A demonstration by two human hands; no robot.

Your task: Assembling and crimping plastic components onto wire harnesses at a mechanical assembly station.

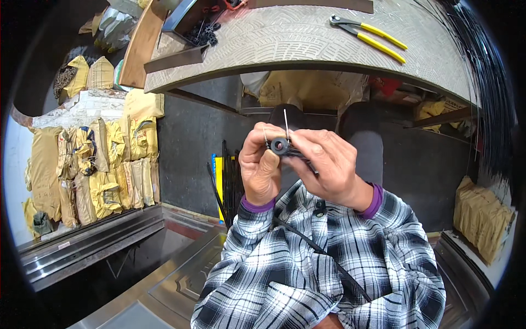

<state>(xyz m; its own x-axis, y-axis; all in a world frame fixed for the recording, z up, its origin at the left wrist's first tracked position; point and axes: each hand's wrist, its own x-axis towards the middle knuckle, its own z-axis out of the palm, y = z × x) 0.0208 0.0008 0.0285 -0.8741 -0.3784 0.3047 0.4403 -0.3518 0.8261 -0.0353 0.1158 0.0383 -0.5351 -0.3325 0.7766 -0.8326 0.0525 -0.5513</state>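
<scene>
Both my hands are raised together in front of my chest, below the edge of the worktable. Between them is a small black ring-shaped part [279, 146] with a round hole facing up. My left hand [258, 171] pinches it from the left with thumb and fingers. A thin silvery metal pin [285, 119] sticks up beside the ring, at my right fingertips. My right hand [333, 164] is closed around dark, slender rod-like pieces [306, 162] next to the ring; its fingers partly hide them. A long thin black rod [323, 250] slants across my checked shirt.
Yellow-handled pliers [381, 47] lie on the patterned worktable [285, 41]. At its left stands a blue-edged box with small black parts [207, 35]. Long black rods [485, 71] hang over the right side; more rods [234, 178] stand by my left wrist. Yellow-brown packages [109, 192] are stacked left.
</scene>
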